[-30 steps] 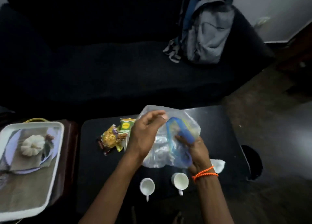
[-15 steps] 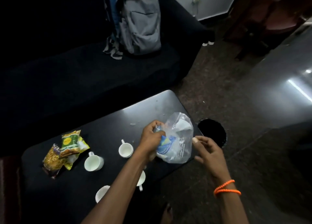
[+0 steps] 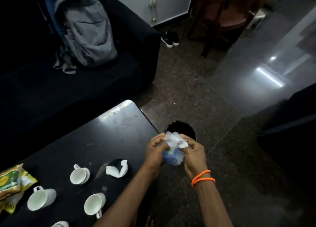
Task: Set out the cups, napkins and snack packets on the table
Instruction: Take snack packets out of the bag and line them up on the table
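Note:
Both hands squeeze a crumpled clear and blue plastic bag (image 3: 173, 145) just past the right edge of the black table (image 3: 95, 141). My left hand (image 3: 156, 149) grips its left side and my right hand (image 3: 194, 151) its right side. Three white cups (image 3: 79, 174) (image 3: 41, 199) (image 3: 94, 205) lie on the table; the rim of another white thing (image 3: 60, 224) shows at the bottom edge. A crumpled white napkin (image 3: 118, 168) rests near the cups. Yellow and green snack packets (image 3: 12, 185) lie at the table's left.
A round black bin (image 3: 181, 130) stands on the floor right behind the hands. A dark sofa (image 3: 77, 83) with a grey backpack (image 3: 85, 28) runs behind the table. Shoes (image 3: 169, 38) and a wooden chair (image 3: 222, 16) stand further back.
The view has swung right. My right hand has closed on the bag, which is now crushed small between both hands, over the table's right edge near the bin.

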Motion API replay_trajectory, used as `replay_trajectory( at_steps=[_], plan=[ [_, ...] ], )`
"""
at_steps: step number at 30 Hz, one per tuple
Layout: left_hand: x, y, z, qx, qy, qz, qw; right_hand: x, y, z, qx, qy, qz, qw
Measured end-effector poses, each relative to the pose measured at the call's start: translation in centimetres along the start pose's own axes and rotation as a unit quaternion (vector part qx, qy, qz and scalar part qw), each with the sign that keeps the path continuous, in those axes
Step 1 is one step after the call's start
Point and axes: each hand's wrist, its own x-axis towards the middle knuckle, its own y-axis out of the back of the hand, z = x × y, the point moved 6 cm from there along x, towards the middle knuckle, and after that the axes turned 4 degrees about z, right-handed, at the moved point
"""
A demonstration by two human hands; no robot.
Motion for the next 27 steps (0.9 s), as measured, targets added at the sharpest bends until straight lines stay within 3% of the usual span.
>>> replay_trajectory(
  at_steps=[2, 3, 5, 7, 9, 10, 13, 16, 18, 20, 21, 22, 24, 27],
  plan=[
    [1.5, -1.3, -1.8, -0.155, 0.122, 0.016, 0.98, 1.7, 0.1, -0.4, -0.064, 0.051, 0.05, 0.995],
    [2.0, -2.1, -2.5, -0.158, 0.165, 0.009, 0.973, 2.4, 0.1, -0.6, -0.11, 0.075, 0.043, 0.99],
    [3.1, -3.7, -3.9, -0.067, 0.189, -0.025, 0.979, 3.6, 0.1, 0.1, -0.183, 0.079, -0.052, 0.978],
    [5.1, -4.4, -4.9, 0.004, 0.169, -0.018, 0.986, 4.4, 1.2, 1.1, -0.12, 0.012, -0.137, 0.983],
    [7.4, -4.9, -5.7, 0.045, 0.152, -0.01, 0.987, 5.3, 2.8, 1.5, 0.009, -0.08, -0.121, 0.989],
    [8.1, -5.4, -5.8, 0.058, 0.147, -0.016, 0.987, 6.0, 3.5, 1.4, 0.014, -0.086, -0.099, 0.991],
    [8.7, -7.9, -7.0, 0.059, 0.175, -0.07, 0.98, 8.2, 3.7, 0.0, -0.199, 0.042, -0.06, 0.977],
    [9.4, -9.5, -7.2, 0.155, 0.184, -0.084, 0.967, 9.5, 3.0, -2.0, -0.345, 0.232, 0.071, 0.907],
    [10.9, -8.7, -7.1, 0.246, 0.151, -0.023, 0.957, 10.4, 2.9, -2.5, -0.347, 0.331, 0.181, 0.859],
    [11.3, -7.6, -7.0, 0.253, 0.115, 0.068, 0.958, 12.3, 1.8, -1.7, -0.38, 0.387, 0.214, 0.812],
    [11.1, -7.3, -7.3, 0.233, 0.107, 0.094, 0.962, 13.9, 1.0, -0.1, -0.423, 0.365, 0.183, 0.809],
    [10.8, -7.1, -7.6, 0.213, 0.11, 0.107, 0.965, 15.6, 0.2, 2.3, -0.487, 0.298, 0.118, 0.812],
    [10.6, -6.6, -9.0, 0.175, 0.135, 0.116, 0.968, 17.6, -0.2, 7.7, -0.606, 0.131, 0.01, 0.785],
    [10.5, -4.9, -10.5, 0.168, 0.158, 0.114, 0.966, 17.7, 0.2, 11.4, -0.598, 0.059, -0.014, 0.799]
  ],
)
